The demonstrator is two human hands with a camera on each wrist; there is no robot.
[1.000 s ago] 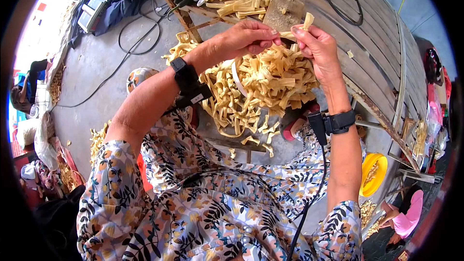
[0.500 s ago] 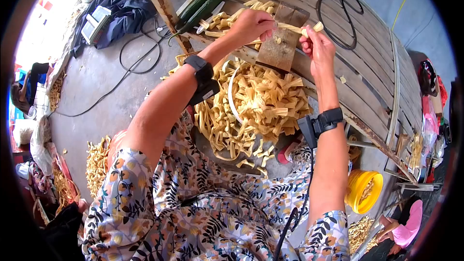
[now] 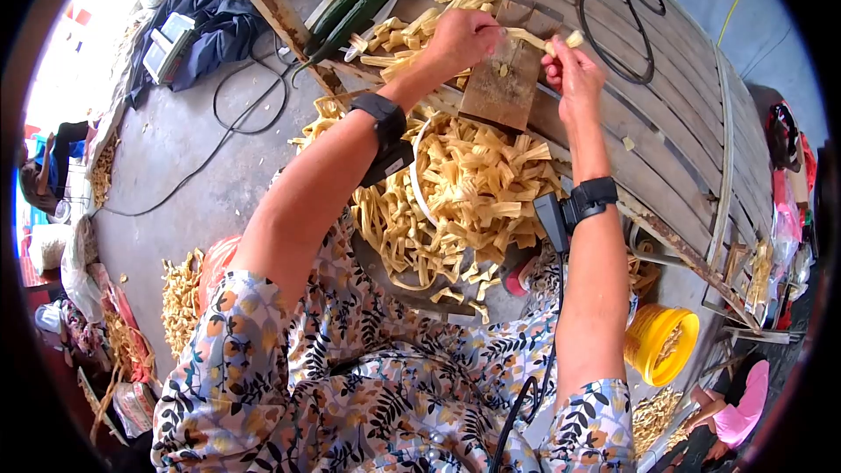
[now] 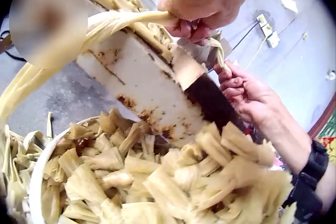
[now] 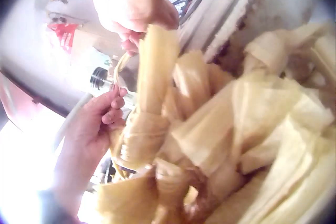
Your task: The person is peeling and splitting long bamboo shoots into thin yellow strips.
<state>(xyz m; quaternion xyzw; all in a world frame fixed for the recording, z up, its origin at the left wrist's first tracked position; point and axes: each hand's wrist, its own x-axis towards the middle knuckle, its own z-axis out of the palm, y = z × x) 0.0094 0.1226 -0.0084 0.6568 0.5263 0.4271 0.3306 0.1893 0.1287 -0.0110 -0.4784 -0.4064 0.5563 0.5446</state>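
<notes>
Your left hand (image 3: 462, 40) and right hand (image 3: 578, 83) moved toward twelve o'clock, pinching strip (image 3: 527, 36) between; knotted pieces (image 3: 491, 186) in white-rimmed container (image 4: 35, 198) at six, yellow bucket (image 3: 642, 338) five.

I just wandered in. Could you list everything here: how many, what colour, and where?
Held strip: one, pale yellow, in both hands
Knotted strips: too many to count, yellow, heaped before the person
Slatted table: one, grey-brown, ahead
Wooden block: one, brown, on the table
Cucumbers: two, green, at the table's left
Bucket: one, yellow, right
Cloth: one, dark blue, upper left
Other person: one, pink top, lower right
Edge clutter: uncounted, mixed colours, hard to make out
Wrist straps: two, black, one per wrist
Left hand: one, bare, holding the strip
Right hand: one, bare, holding the strip
</notes>
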